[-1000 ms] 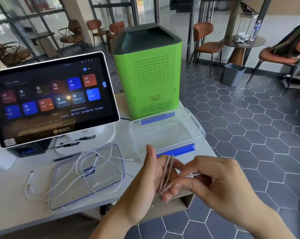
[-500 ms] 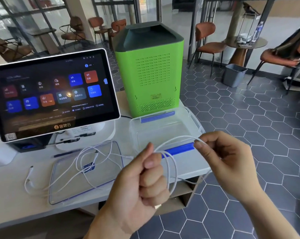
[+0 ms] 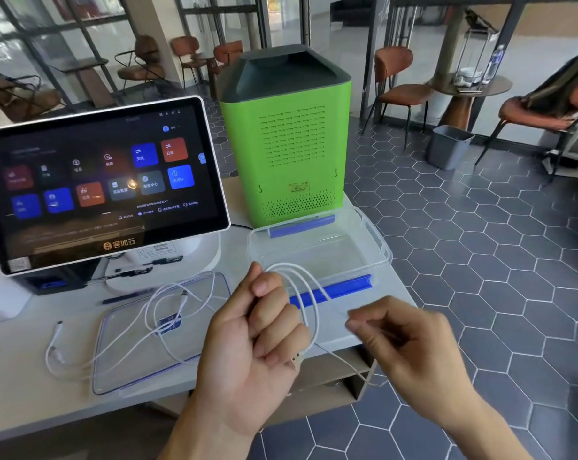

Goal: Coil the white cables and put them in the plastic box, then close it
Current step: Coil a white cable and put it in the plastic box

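While the left hand (image 3: 257, 340) grips several loops of one cable (image 3: 309, 293) in its curled fingers, the right hand (image 3: 403, 340) pinches the free tail, so coiling looks underway; next comes another wrap. Just behind sits the open box (image 3: 377, 240). Left of it, a second cable (image 3: 168, 313) sprawls across the lid (image 3: 115, 370)

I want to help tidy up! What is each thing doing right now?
Left hand: grips coiled white cable.
Right hand: pinches that cable's loose end.
Plastic box: open, empty.
Lid: off, flat on table.
Second white cable: loose across lid.
Screen: on.
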